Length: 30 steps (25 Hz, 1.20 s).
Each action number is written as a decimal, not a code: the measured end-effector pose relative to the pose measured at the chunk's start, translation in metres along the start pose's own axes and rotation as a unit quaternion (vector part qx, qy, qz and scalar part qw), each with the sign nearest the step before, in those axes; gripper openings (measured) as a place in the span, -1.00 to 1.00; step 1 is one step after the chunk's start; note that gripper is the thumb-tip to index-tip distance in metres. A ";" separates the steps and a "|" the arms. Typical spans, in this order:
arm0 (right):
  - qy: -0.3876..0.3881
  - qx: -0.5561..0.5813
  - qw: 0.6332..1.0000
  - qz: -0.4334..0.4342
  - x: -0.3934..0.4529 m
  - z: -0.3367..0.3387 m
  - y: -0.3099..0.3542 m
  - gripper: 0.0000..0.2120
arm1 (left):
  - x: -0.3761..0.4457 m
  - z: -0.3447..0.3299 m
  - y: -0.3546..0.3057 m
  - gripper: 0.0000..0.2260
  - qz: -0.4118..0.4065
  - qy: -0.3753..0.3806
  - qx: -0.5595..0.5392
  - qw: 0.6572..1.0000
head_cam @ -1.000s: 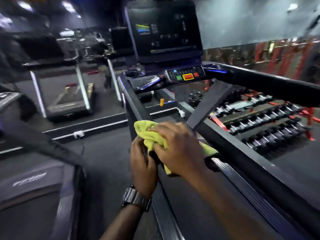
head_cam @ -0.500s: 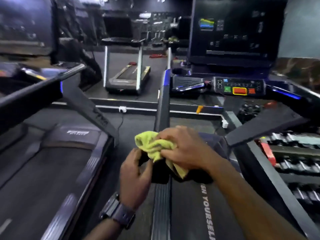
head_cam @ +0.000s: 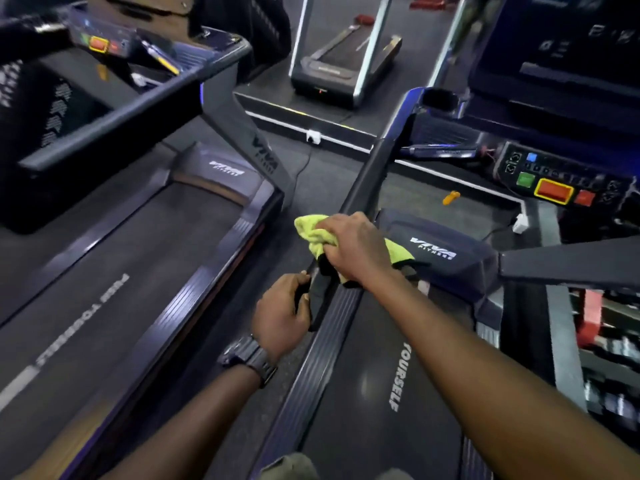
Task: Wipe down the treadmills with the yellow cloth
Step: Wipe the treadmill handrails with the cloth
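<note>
My right hand (head_cam: 353, 249) grips the bunched yellow cloth (head_cam: 311, 230) and presses it on the black left handrail (head_cam: 367, 178) of the treadmill in front of me (head_cam: 367, 393). A flap of the cloth shows to the right of that hand, over the motor cover (head_cam: 450, 258). Just below, my left hand (head_cam: 282, 315) is curled round the lower end of the same handrail, a dark watch on its wrist. The treadmill's control panel (head_cam: 554, 183) with green and red buttons sits at the right.
A second treadmill (head_cam: 114, 271) stands parallel on the left, its console (head_cam: 114, 46) at the upper left. A narrow strip of floor (head_cam: 301, 188) separates the two. A third treadmill (head_cam: 343, 60) stands farther back. Dumbbell racks (head_cam: 609, 341) line the right edge.
The view has tilted down and swung left. My right hand with the cloth stays on the handrail, now a little apart from my left hand, which grips the rail's lower end.
</note>
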State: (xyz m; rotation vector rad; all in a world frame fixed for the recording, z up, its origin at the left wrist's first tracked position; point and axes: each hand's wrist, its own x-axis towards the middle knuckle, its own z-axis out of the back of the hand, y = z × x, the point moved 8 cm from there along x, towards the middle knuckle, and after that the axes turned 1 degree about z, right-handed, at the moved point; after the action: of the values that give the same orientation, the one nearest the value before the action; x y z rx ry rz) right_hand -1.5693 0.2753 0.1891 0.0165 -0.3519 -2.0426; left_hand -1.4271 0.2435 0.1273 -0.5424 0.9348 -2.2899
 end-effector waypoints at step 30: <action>-0.030 0.031 0.940 0.339 0.051 -0.003 -0.051 -0.75 | -0.032 -0.035 -0.041 -0.63 0.331 -0.266 0.220 0.878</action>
State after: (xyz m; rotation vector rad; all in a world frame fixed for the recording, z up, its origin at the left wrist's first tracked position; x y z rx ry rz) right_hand -1.6372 0.2528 0.1804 -0.1143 -0.3929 -1.3500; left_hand -1.4389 0.3050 0.1289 -0.5072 0.2395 -1.5248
